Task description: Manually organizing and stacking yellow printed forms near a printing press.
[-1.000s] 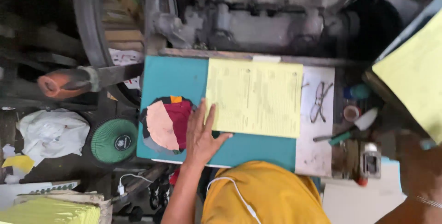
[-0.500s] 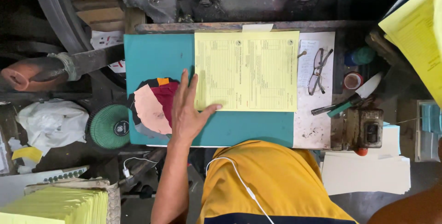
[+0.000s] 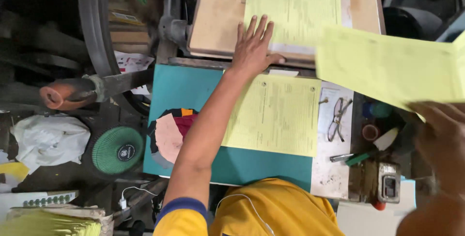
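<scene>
Working over the brown board point(image 3: 218, 23), loose yellow sheet point(image 3: 387, 66) held up to its right in the blurred, seemingly gripping right hand point(image 3: 438, 132), another yellow sheet point(image 3: 300, 8) pressed flat by the open, spread-fingered left hand point(image 3: 253, 48).

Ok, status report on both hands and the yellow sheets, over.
Left hand flat on yellow sheet on the board. Right hand holds another yellow sheet aloft, blurred. Nothing between them.
</scene>
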